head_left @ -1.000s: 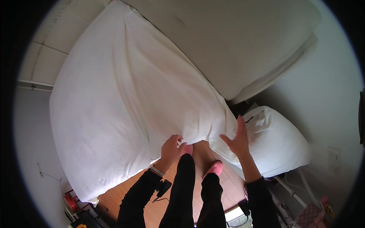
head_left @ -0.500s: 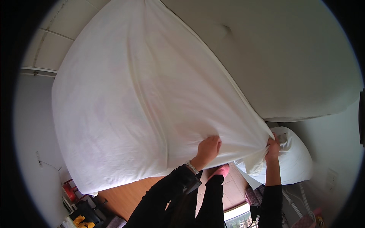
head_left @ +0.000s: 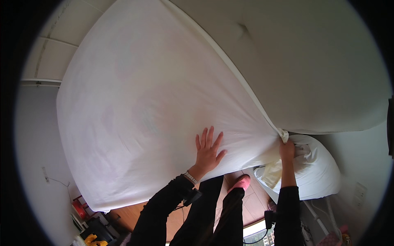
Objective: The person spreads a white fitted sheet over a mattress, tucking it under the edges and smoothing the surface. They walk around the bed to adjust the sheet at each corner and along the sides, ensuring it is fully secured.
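Observation:
A large white sheet (head_left: 139, 94) is spread over a mattress, its far right edge running diagonally up to the top of the view. My left hand (head_left: 208, 154) lies flat on the sheet near its front side, fingers spread. At the right, my right hand (head_left: 287, 150) grips the bunched corner of the sheet by the head-end gap, its fingers partly hidden by cloth. The sheet is drawn taut toward that hand, with small creases fanning out from it. Just right of my right hand rests a stuffed white bundle (head_left: 318, 168), like a pillow or folded bedding.
Beyond the sheet stands a large grey padded surface (head_left: 299, 61). Below lies wooden flooring (head_left: 131, 217), where my foot wears a pink slipper (head_left: 242, 183). A red object (head_left: 79, 208) and dark items sit at the lower left. A wall socket (head_left: 359, 194) is at the right.
My left hand has opened from a closed grip and moved left and slightly up, flat on the sheet. My right hand has shifted slightly left and up, and the long folds have smoothed out.

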